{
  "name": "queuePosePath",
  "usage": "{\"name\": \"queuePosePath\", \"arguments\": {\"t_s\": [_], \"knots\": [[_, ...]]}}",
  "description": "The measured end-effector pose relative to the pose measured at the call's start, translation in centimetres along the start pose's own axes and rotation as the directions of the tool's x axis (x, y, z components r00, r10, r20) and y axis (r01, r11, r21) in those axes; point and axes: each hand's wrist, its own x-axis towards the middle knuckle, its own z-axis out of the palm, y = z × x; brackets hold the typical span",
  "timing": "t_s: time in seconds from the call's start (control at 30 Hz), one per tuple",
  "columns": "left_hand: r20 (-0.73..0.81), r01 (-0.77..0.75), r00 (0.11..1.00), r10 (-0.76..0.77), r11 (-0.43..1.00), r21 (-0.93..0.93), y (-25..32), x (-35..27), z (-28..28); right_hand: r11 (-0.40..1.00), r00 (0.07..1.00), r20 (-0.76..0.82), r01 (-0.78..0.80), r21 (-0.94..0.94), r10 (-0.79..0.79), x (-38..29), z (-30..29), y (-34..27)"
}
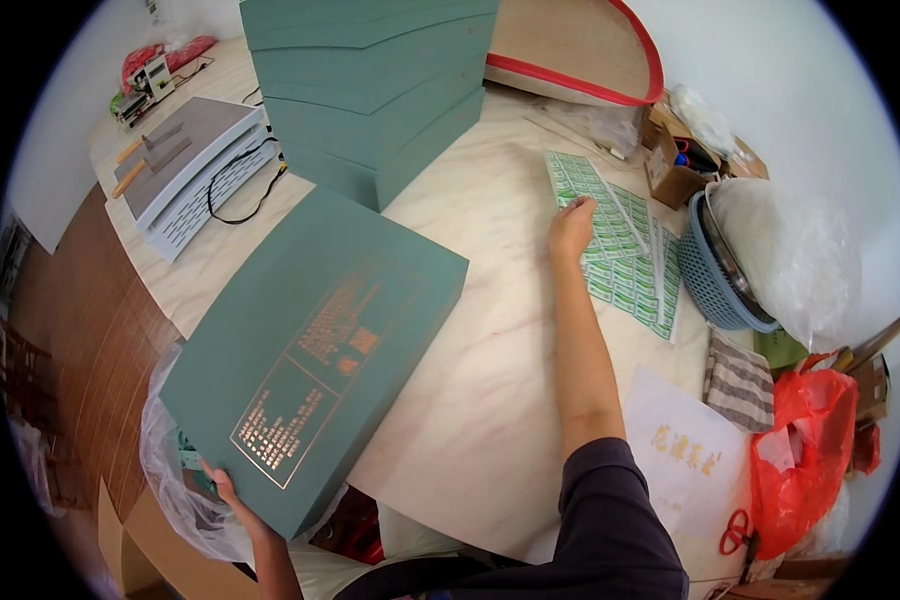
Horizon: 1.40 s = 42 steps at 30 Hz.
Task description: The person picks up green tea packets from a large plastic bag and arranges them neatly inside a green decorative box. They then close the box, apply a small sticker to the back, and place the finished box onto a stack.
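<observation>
A large dark-green gift box (285,322) with copper-coloured print on its upper face lies tilted across the front of the table. My left hand (223,484) grips its near left corner, thumb along the edge. At the right, my right hand (572,225) rests with bent fingers on the left part of a sheet of green-and-white labels (607,217). Whether its fingertips pinch a label or the sheet is hidden. More label sheets (630,289) lie beneath and beside that one. Behind the box rises a stack of similar green boxes (322,112).
To the left stand a pale-blue perforated metal appliance (217,176) with two wooden-handled tools on top and a small machine (146,86). Along the right are a blue plastic basket (720,270), a striped cloth (739,382), a red plastic bag (802,450), red-handled scissors (735,532) and printed paper (682,435).
</observation>
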Motion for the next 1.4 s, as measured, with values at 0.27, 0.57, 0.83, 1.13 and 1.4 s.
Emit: {"name": "queuePosePath", "arguments": {"t_s": [0.27,0.57,0.83,1.13,1.4], "knots": [[-0.026,-0.054,0.998,0.056,0.995,0.082,0.1,0.2,-0.2,0.965,0.985,-0.082,-0.130,0.227,0.152,0.6,-0.6,-0.4],[0.527,-0.616,0.788,0.319,0.391,0.684,9.7,-1.6,7.9,0.763,0.735,0.640,-0.277,0.584,-0.223,-2.7,-8.3,-13.3],[0.907,-0.895,0.405,-0.115,0.151,0.419,8.6,-1.2,17.2,0.833,0.171,0.855,-0.199,0.517,-0.490,-10.3,-12.7,-19.8],[0.899,-0.886,0.429,-0.089,0.149,0.438,6.2,0.3,17.9,0.862,0.136,0.874,-0.149,0.484,-0.467,-11.9,-11.8,-19.5],[0.899,-0.884,0.430,-0.085,0.164,0.438,6.2,0.4,17.8,0.873,0.135,0.880,-0.127,0.471,-0.455,-12.1,-11.8,-19.9]]}}
